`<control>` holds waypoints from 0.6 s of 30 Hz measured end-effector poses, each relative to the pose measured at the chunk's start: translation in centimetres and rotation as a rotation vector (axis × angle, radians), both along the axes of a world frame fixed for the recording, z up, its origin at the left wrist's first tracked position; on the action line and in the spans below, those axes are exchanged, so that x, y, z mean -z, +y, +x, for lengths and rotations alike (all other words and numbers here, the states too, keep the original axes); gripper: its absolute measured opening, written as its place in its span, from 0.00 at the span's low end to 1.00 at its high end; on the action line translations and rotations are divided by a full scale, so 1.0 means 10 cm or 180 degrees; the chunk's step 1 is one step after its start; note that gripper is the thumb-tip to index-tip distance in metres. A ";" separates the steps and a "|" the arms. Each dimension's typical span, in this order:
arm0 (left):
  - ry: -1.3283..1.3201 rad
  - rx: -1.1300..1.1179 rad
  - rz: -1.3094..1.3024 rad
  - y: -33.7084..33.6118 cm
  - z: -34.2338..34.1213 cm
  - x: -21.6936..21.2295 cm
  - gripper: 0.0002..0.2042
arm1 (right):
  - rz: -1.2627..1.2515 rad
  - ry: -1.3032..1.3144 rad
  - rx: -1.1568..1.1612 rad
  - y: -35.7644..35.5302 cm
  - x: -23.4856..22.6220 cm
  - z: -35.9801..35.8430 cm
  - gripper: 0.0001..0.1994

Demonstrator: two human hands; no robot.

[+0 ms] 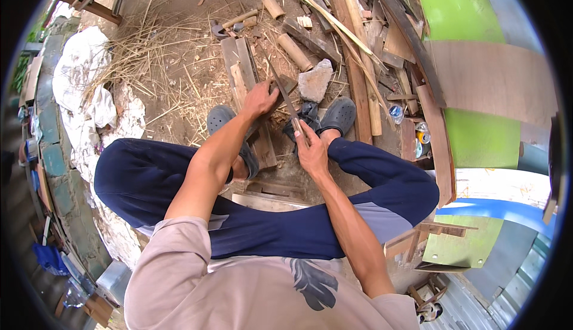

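My left hand [261, 99] is closed round a dark piece of wood [285, 85] that slants over a long plank [236, 67] lying between my feet. In my right hand [312, 151] is the lower end of a long, narrow tool with a dark blade [282, 89], seen nearly edge-on, so its exact kind is unclear. The blade points up and away, crossing beside the dark wood; whether they touch I cannot tell. A pale rough stone [316, 81] sits just beyond my right foot.
Bamboo pieces [294, 52] and wood scraps lie beyond the plank. Straw [155, 61] covers the ground at left, beside a white sack [83, 79]. Long poles [357, 61] and green boards [477, 139] stand at right. A low wooden piece [271, 201] is by my legs.
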State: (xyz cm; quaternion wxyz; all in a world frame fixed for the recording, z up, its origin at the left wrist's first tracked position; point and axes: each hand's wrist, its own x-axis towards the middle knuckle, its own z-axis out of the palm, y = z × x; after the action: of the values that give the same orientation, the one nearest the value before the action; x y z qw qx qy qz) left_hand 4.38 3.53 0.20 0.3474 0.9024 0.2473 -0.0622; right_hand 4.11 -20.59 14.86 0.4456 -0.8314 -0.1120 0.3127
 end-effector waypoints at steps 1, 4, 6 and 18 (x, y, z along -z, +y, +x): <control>0.0019 -0.0144 -0.0219 -0.07 0.08 -0.04 0.30 | 0.0152 -0.0042 0.0036 0.00 0.09 -0.04 0.23; -0.0107 -0.0533 -0.0364 -0.26 0.21 -0.15 0.24 | 0.0218 -0.0472 0.0151 0.03 0.21 -0.17 0.22; -0.0085 -0.0655 -0.0234 -0.28 0.19 -0.13 0.22 | 0.0153 -0.0370 0.0167 0.06 0.25 -0.23 0.22; -0.0370 -0.0718 -0.0139 -0.24 0.19 0.01 0.20 | 0.0003 -0.0620 0.0224 0.03 0.41 -0.36 0.21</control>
State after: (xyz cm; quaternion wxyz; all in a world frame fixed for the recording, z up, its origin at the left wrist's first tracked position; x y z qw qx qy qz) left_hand 6.29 1.17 0.09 0.3855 0.8632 0.3252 0.0243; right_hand 0.50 -20.27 10.80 0.4436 -0.8610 -0.1256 0.2146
